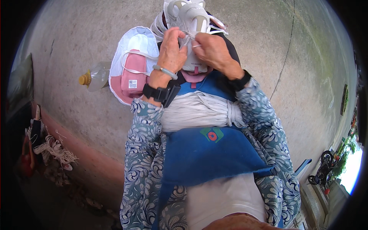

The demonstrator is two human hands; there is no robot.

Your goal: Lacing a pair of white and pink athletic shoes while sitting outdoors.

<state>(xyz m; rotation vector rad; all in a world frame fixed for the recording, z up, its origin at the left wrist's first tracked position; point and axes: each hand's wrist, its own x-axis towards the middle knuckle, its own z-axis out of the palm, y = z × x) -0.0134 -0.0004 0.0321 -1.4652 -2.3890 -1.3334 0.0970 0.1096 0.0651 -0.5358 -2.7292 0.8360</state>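
A pale shoe upper with a pink tongue and heel tab lies over my knees. Above it, my left hand is closed in a pinch on a white shoelace. My right hand has its fingers closed on the same lace, a little to the right. The lace runs between the two hands, and part of it is hidden by the fingers. Beyond my hands are more white and beige shoe uppers. Across my lap, on a blue apron, rests a thick bundle of white laces.
Left of my left wrist lies a white and pink shoe part with a loose lace over it. A clear bottle with a yellow cap is on the concrete floor. More cords lie at lower left; a motorbike stands far right.
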